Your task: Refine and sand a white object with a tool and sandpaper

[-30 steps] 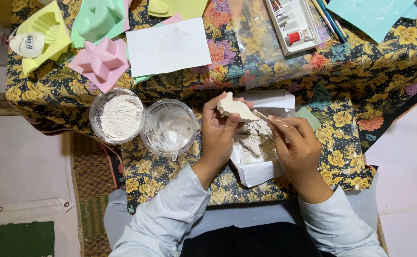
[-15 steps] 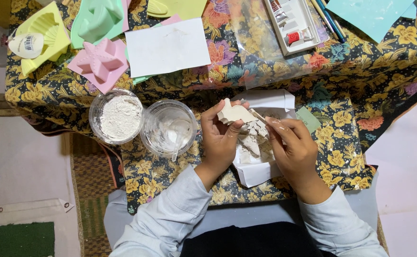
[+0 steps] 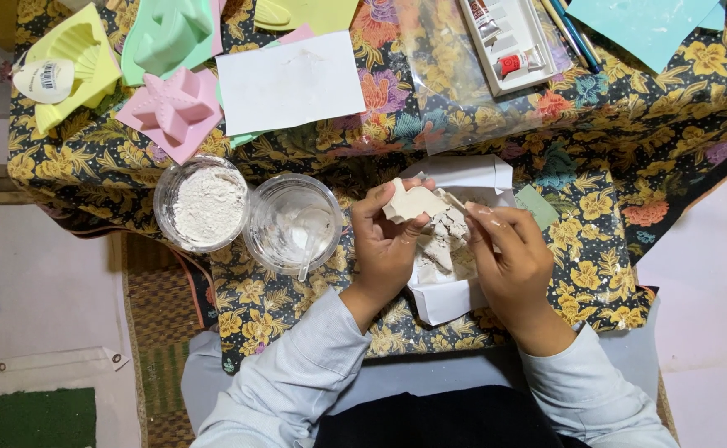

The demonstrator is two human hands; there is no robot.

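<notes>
left hand (image 3: pixel 384 245): fingers and thumb closed around a pale plaster cast (image 3: pixel 413 202), held up over the white paper.
right hand (image 3: pixel 513 257): fingers curled together on a thin stick-like tool (image 3: pixel 454 202) whose tip meets the cast's right edge; the grip itself is partly hidden by the knuckles.
plaster cast: off-white, irregular outline, lifted above the table, between both hands, nearer the left.
white paper (image 3: pixel 463 178): unfolded sheet under the hands, strewn with cracked plaster crumbs (image 3: pixel 446 236); its near edge hangs over the table's front edge toward the lap.
clear bowl (image 3: pixel 293 224): just left of the left hand, wet white residue and a spoon inside; its rim touches the powder tub.
powder tub (image 3: pixel 201 203): round, filled with white powder, close to the table's front-left edge.
tablecloth (image 3: pixel 629 158): dark with yellow flowers; bare cloth lies to the right of the right hand, out to the corner.
far side: pink star mould (image 3: pixel 172 112), green mould (image 3: pixel 168 33), yellow shell mould (image 3: pixel 77 50) and a white sheet (image 3: pixel 290 83) crowd the back left; a paint box (image 3: pixel 508 33) sits back right, a teal sheet (image 3: pixel 641 25) past it.
open room: the strip between the bowl and the white sheet, and the right front of the cloth.
</notes>
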